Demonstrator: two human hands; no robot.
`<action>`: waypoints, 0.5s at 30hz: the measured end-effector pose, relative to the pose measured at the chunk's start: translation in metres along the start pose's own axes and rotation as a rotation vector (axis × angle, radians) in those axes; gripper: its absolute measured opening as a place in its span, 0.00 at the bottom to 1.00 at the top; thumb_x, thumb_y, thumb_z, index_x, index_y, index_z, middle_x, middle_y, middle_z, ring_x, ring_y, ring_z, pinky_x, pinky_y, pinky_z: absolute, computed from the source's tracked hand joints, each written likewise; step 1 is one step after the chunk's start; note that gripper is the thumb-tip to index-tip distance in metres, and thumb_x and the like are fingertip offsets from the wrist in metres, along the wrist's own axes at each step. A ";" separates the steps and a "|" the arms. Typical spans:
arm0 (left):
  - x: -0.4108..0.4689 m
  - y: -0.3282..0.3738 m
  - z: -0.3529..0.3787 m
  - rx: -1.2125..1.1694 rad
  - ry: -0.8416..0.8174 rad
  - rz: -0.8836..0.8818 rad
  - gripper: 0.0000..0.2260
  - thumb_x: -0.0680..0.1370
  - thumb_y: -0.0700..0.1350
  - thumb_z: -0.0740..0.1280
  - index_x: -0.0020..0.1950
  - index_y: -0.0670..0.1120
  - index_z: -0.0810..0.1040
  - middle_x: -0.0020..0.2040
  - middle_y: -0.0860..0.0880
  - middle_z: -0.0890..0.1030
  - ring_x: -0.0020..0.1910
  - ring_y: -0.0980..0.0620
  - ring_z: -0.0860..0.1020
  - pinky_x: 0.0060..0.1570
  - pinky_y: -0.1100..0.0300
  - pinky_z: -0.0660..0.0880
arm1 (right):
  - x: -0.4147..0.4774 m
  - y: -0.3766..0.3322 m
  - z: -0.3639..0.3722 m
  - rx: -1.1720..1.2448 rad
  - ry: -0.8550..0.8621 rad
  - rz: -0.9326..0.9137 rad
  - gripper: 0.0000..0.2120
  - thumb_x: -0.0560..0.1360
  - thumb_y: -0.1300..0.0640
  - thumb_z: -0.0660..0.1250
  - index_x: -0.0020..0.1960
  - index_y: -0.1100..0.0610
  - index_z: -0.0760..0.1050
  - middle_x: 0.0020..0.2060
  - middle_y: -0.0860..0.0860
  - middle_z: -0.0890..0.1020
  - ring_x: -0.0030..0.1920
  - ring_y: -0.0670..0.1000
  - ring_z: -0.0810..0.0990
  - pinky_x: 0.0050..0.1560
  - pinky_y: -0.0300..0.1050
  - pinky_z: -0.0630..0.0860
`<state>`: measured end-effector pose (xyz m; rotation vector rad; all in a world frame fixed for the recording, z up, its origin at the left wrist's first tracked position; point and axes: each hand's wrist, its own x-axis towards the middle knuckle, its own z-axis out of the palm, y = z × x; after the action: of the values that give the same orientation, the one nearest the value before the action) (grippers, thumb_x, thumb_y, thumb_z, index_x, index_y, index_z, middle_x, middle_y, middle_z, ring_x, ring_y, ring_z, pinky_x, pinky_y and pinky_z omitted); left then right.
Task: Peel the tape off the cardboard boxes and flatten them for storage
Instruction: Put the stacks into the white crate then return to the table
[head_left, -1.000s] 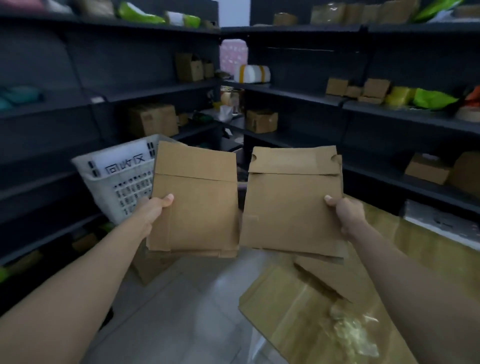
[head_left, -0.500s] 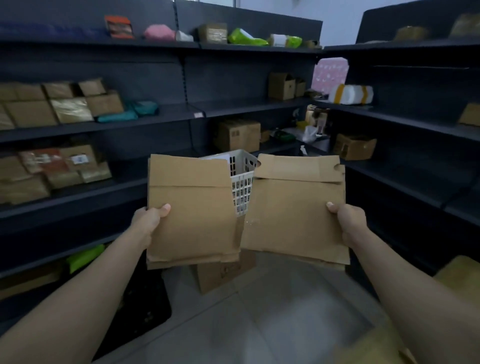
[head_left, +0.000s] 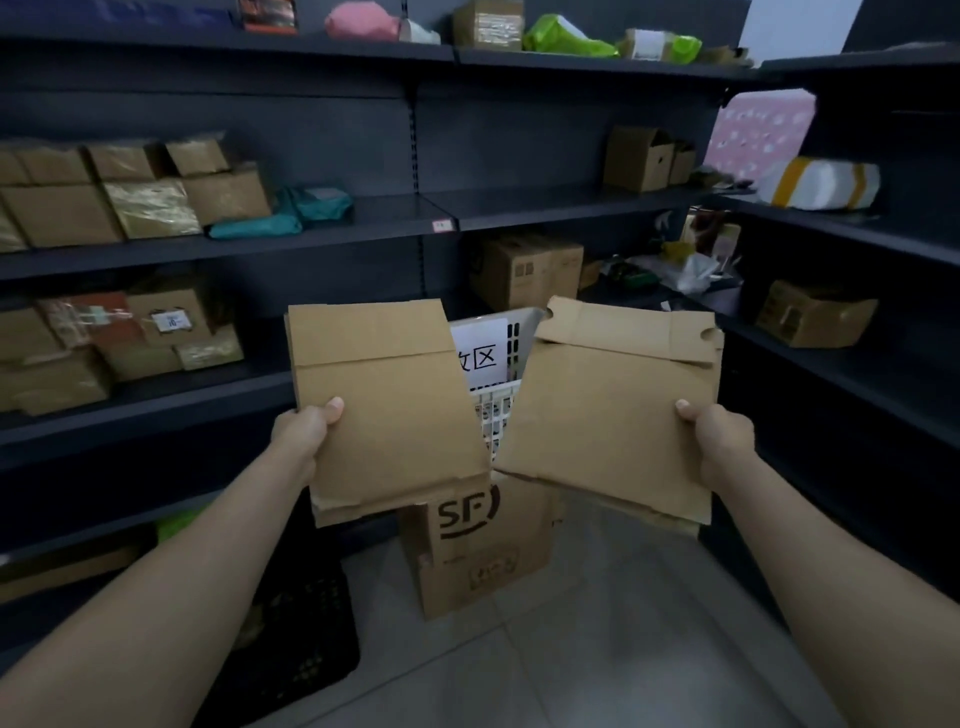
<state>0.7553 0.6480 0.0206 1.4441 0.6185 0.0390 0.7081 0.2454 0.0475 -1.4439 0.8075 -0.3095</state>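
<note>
Two flattened boxes (head_left: 389, 400) (head_left: 608, 415), two grips (head_left: 304, 431) (head_left: 723, 436), one white basket (head_left: 515, 332), one SF carton (head_left: 483, 556) on the floor.

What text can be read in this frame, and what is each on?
"SF": on the brown box standing on the floor.
"区": on the white sheet in the basket; the character before it is half hidden.
Label on a left-shelf box and shelf-edge tag: too blurred to read.

Two markings we can read
We read "SF" in black on the cardboard box (head_left: 483, 556) on the floor, and "区" on the white sign (head_left: 483, 358) on the basket (head_left: 515, 340); the character before it, half hidden by a flattened carton (head_left: 384, 405), is possibly "收".
</note>
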 end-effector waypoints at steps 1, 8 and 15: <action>0.009 0.002 0.006 -0.014 0.017 0.001 0.26 0.76 0.49 0.69 0.70 0.40 0.68 0.64 0.41 0.76 0.59 0.40 0.75 0.61 0.44 0.70 | 0.013 -0.005 0.009 0.000 -0.010 0.000 0.16 0.75 0.58 0.68 0.61 0.62 0.74 0.52 0.56 0.77 0.50 0.57 0.73 0.53 0.52 0.69; 0.062 0.013 0.039 -0.086 0.125 -0.042 0.23 0.77 0.48 0.68 0.69 0.39 0.70 0.62 0.42 0.76 0.57 0.42 0.74 0.58 0.47 0.70 | 0.098 -0.032 0.077 -0.023 -0.058 0.017 0.17 0.75 0.59 0.67 0.62 0.63 0.72 0.53 0.57 0.77 0.54 0.59 0.74 0.52 0.51 0.68; 0.119 0.028 0.069 -0.107 0.159 -0.040 0.23 0.76 0.49 0.69 0.68 0.41 0.71 0.61 0.43 0.77 0.56 0.42 0.75 0.60 0.44 0.71 | 0.164 -0.043 0.135 -0.030 -0.068 0.029 0.22 0.75 0.57 0.69 0.65 0.64 0.68 0.58 0.57 0.76 0.56 0.59 0.73 0.55 0.51 0.69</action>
<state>0.8943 0.6356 0.0021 1.3330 0.7638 0.1548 0.9240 0.2365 0.0290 -1.4617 0.7800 -0.2255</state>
